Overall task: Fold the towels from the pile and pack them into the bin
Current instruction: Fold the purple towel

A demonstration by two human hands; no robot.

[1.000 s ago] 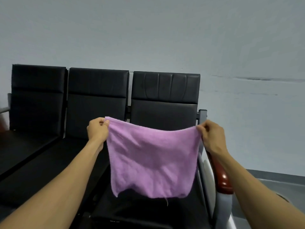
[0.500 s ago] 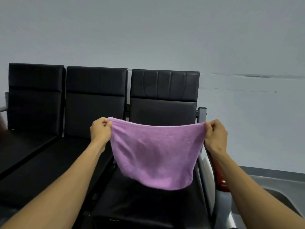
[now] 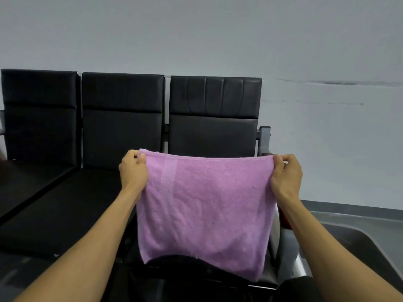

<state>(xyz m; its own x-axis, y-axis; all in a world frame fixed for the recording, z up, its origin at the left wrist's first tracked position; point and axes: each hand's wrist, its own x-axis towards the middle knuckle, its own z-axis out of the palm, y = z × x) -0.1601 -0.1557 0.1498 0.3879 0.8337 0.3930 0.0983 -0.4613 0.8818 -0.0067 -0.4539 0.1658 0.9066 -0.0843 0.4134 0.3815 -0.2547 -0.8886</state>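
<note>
Head view
Landmark: the row of black seats (image 3: 122, 118), three joined padded chairs standing against a pale grey wall (image 3: 196, 33); every place below is given from it.
Towel: a lilac towel (image 3: 205, 205) hangs in the air in front of the rightmost seat, spread flat and facing the camera, its top edge pulled nearly straight and sagging a little in the middle.
Towel detail: a woven herringbone band runs down it near its left side; the bottom edge hangs uneven, lower at the right corner, above that seat's front edge.
Left hand: the left hand (image 3: 133, 171) pinches the towel's top left corner, thumb in front and fingers curled behind the cloth, in front of the gap between the middle and rightmost seats.
Right hand: the right hand (image 3: 286, 174) pinches the top right corner the same way, fingers curled on the hem, just in front of the grey metal armrest post (image 3: 264, 138) at the row's right end.
Arms: both bare forearms reach up from the lower corners of the frame, one on each side of the towel.
Right of the seats: a dark grey rim or ledge (image 3: 357, 238) lies low beside the row; what it is I cannot tell.
</note>
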